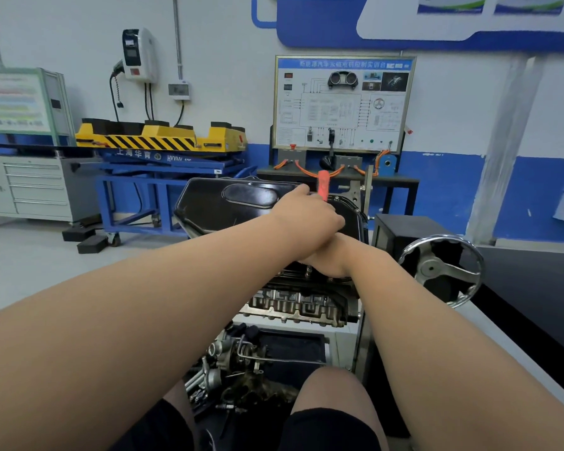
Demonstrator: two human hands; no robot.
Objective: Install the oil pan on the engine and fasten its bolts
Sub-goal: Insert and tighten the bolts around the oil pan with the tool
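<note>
Left hand [308, 216] curls round a red tool handle [323, 187]. Beneath and left of it, the glossy black, rounded oil pan [228, 203] sits atop the ridged grey metal engine [297, 304]. Right hand [334, 260] lies tucked under the left wrist, and its grip cannot be told.

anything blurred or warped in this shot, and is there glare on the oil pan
Head view: the wide lens bends the edges, so the white pillar leans; the red handle gripped in the left hand is smeared by motion; the black oil pan carries only a soft sheen, no harsh glare; light is even, with faint shadows.
</note>
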